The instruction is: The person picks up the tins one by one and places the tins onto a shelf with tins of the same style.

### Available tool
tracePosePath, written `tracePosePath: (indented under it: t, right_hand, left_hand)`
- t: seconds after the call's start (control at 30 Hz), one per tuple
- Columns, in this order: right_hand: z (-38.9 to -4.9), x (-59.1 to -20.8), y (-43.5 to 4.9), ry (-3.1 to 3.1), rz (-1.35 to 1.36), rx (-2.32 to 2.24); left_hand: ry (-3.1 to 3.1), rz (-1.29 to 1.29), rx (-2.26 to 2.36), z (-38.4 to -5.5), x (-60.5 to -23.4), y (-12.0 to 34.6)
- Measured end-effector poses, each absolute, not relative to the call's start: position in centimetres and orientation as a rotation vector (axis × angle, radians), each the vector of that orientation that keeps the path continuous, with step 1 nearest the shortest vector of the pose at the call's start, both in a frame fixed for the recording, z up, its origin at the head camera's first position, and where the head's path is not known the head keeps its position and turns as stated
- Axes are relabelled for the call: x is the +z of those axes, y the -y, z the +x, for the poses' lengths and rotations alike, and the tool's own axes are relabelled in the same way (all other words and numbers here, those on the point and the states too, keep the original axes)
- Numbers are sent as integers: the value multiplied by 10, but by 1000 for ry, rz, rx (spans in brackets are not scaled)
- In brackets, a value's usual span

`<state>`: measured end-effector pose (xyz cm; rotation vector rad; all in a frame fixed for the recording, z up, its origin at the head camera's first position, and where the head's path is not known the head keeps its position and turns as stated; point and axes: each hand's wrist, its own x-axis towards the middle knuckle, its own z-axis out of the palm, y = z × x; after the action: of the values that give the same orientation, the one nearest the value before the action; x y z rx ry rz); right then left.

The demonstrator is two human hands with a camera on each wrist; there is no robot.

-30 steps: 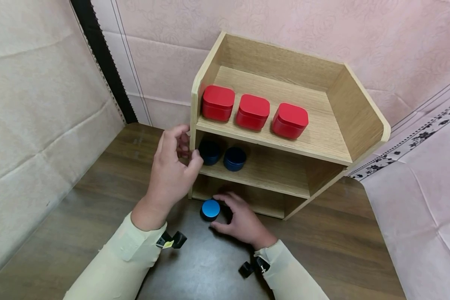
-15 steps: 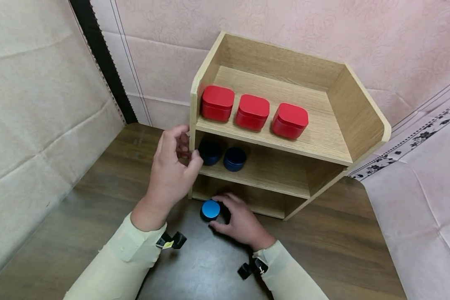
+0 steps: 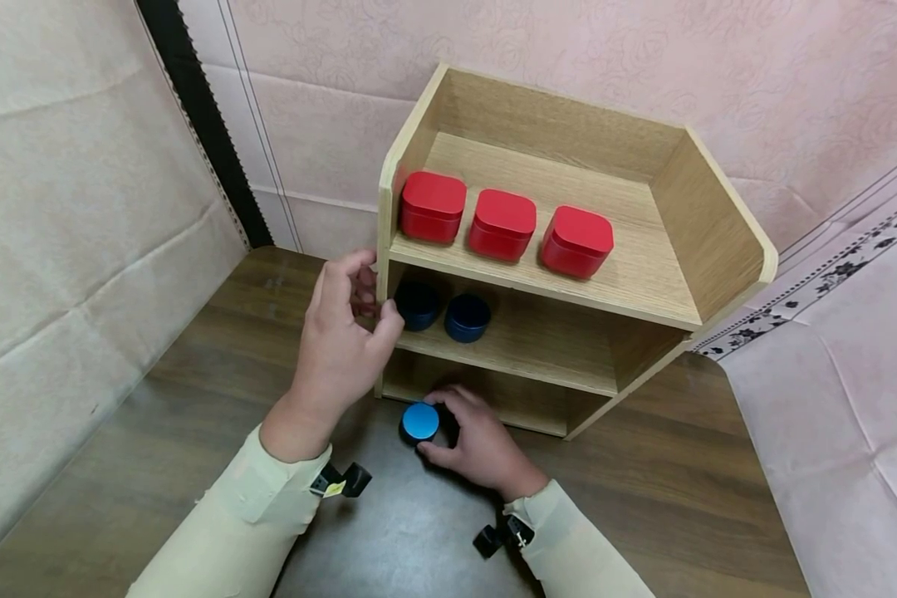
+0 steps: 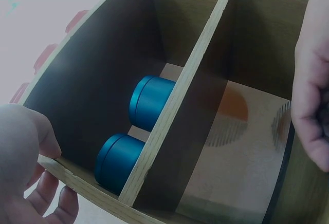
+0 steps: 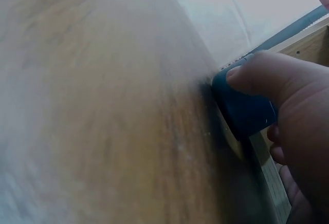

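Note:
My left hand holds the left side panel of a small wooden shelf unit, thumb on the front side and fingers curled behind the outer face. In front of the bottom shelf, my right hand pinches a round blue tin between thumb and fingers, close over the table. The right wrist view has the thumb pressed along the side of this blue tin. Two more round blue tins stand on the middle shelf, towards its left end.
On the top shelf, three red rounded-square tins stand in a row along the front edge. The shelf unit stands on a dark wood table. Pale patterned cloth hangs behind and at both sides.
The blue tin at my right hand has shifted very slightly towards me, and the fingers have drawn in on it a little. My left hand keeps its place on the side panel.

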<state>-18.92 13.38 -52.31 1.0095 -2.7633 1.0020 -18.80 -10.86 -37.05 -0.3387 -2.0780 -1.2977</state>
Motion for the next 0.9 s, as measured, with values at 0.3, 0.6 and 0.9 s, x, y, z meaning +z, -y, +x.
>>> tracePosePath:
  t: [0.3, 0.6, 0.9]
  right_hand:
    - [-189, -519, -139, 2798, 990, 1130]
    - [-187, -510, -149, 2784, 971, 1282]
    - [-183, -501, -155, 2733, 916, 1354]
  left_hand:
    - [2077, -346, -1300, -188, -369, 109]
    - [2102, -334, -1282, -186, -371, 109]
    - [2087, -349, -1292, -187, -371, 109]
